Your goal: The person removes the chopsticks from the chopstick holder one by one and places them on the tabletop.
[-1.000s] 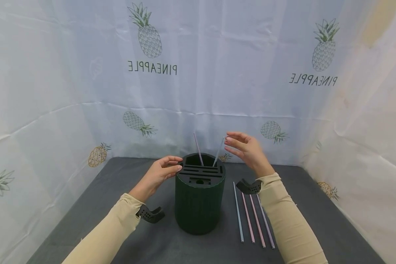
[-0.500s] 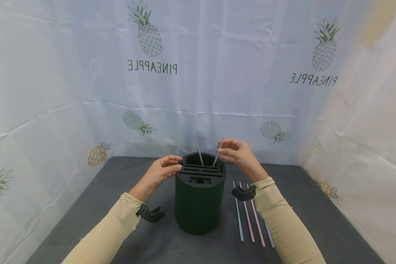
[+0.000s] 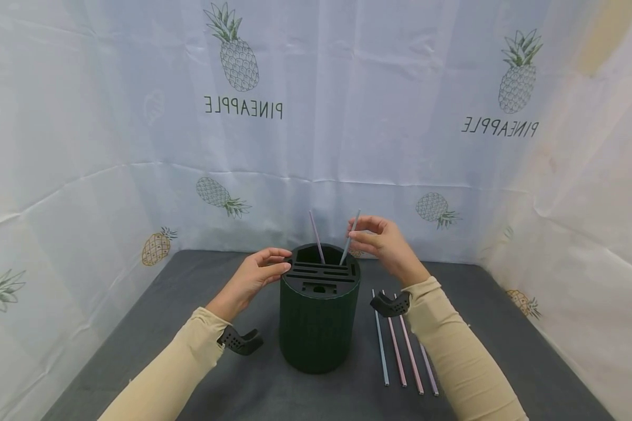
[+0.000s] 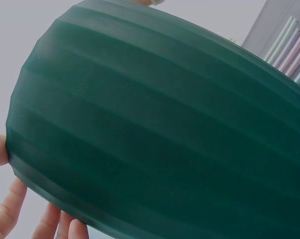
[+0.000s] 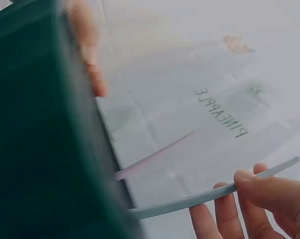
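Note:
A dark green knife and utensil holder [image 3: 318,333] with a slotted black top stands upright on the table. My left hand [image 3: 253,275] touches the left of its rim with relaxed, spread fingers; in the left wrist view its fingertips [image 4: 48,224] lie along the holder's edge. A pale blue chopstick [image 5: 174,205] slants up out of the large back opening, and my right hand [image 3: 381,240] pinches its upper part between thumb and fingers. Beside it a pinkish-purple chopstick [image 3: 316,237] leans in the same opening. The lower ends of both are hidden inside the holder.
Several pastel chopsticks [image 3: 397,345] lie side by side on the dark tabletop [image 3: 232,386], right of the holder and partly under my right forearm. A pineapple-print curtain [image 3: 337,128] encloses the back and sides.
My right hand has come left from beside the blue chopstick and pinched it. The chopstick's top has since risen slightly. My left hand has stayed at the rim.

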`<action>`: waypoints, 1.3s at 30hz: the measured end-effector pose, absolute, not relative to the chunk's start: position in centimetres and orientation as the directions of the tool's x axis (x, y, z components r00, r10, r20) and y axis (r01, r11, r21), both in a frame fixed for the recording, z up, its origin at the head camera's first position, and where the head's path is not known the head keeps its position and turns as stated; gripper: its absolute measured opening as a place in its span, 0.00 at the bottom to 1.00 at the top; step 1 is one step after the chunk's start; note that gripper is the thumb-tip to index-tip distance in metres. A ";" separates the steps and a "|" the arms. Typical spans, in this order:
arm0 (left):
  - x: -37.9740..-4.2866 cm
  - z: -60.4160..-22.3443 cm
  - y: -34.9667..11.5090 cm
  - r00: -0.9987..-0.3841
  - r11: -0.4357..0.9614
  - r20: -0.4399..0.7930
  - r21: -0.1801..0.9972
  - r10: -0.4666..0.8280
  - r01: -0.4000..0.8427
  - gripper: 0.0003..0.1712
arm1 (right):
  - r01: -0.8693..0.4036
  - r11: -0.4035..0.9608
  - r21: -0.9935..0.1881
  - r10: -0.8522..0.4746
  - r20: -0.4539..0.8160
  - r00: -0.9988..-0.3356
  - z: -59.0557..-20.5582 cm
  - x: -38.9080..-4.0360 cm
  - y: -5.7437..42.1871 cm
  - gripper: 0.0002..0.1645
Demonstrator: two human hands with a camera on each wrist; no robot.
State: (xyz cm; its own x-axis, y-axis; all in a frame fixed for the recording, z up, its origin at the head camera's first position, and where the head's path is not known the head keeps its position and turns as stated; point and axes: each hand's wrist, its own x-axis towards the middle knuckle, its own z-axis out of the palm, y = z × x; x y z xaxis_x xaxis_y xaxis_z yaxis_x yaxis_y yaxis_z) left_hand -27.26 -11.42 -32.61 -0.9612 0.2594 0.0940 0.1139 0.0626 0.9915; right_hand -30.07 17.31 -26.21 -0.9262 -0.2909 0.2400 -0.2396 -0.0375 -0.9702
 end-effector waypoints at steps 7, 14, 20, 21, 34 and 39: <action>-27.3 -32.6 -11.4 -0.963 0.065 0.092 0.992 0.255 0.112 0.23 | -0.311 -0.095 -0.946 -0.237 0.325 -0.916 -22.2 -29.3 17.9 0.07; -27.4 -32.7 -11.5 -0.961 0.066 0.093 0.991 0.259 0.114 0.24 | -0.423 -0.199 -0.884 -0.137 0.452 -0.881 -18.0 -28.4 19.4 0.08; -27.4 -32.7 -11.6 -0.962 0.063 0.099 0.991 0.255 0.118 0.23 | -0.513 -0.307 -0.802 0.028 0.531 -0.847 -15.6 -27.9 21.2 0.17; -27.4 -32.7 -11.6 -0.962 0.062 0.100 0.991 0.255 0.119 0.23 | -0.524 -0.309 -0.794 0.057 0.535 -0.843 -15.3 -27.8 21.7 0.18; -27.3 -32.7 -11.5 -0.959 0.057 0.090 0.992 0.267 0.109 0.25 | -0.419 -0.171 -0.892 0.168 0.393 -0.904 -19.9 -27.7 30.7 0.23; -27.3 -32.7 -11.4 -0.959 0.059 0.091 0.992 0.270 0.110 0.25 | -0.272 -0.049 -0.961 0.131 0.264 -0.956 -24.3 -28.4 34.7 0.21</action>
